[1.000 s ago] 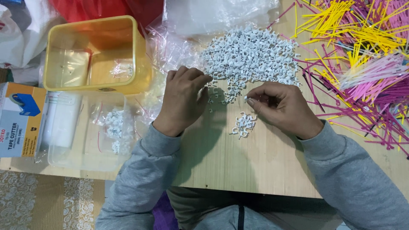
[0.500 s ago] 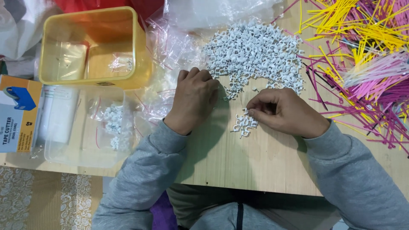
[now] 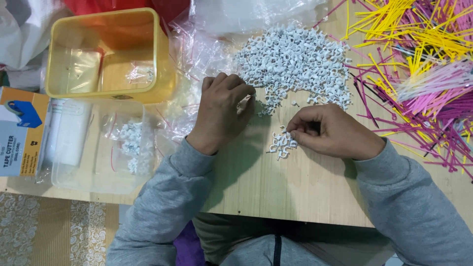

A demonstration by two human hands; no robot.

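Sorting through small white plastic cable clips on a pale wood-grain tabletop (image 3: 276, 192), a person in grey sleeves works with both bare hands. Left hand (image 3: 222, 109): palm down, fingers curled loosely under, resting at the near edge of the large heap of clips (image 3: 291, 61); whether it has hold of any clip cannot be told, since the fingertips are hidden. Right hand (image 3: 331, 132): fingers bent inward with thumb and forefinger pinched close together, touching the small cluster of clips (image 3: 282, 143), which lies between the two hands, apart from the heap. Each clip is a tiny hooked, C-shaped piece, matt white; the heap is loose and irregular, spreading toward the upper middle of the table.

At upper right lies a tangle of thin cable ties (image 3: 419, 64), yellow, pink, magenta and translucent white, straight and glossy, crossing one another in all directions. Crinkled clear plastic bags (image 3: 197, 54) lie between the heap and the containers.

At upper left stands a yellow translucent plastic tub (image 3: 165, 59), rectangular with rounded corners; inside it are small clear bags, one showing a few white clips. Below it sits a clear rectangular plastic container (image 3: 64, 177) holding further clear bags of white clips. At the far left edge lies a cardboard box (image 3: 19, 133), white, orange and blue.
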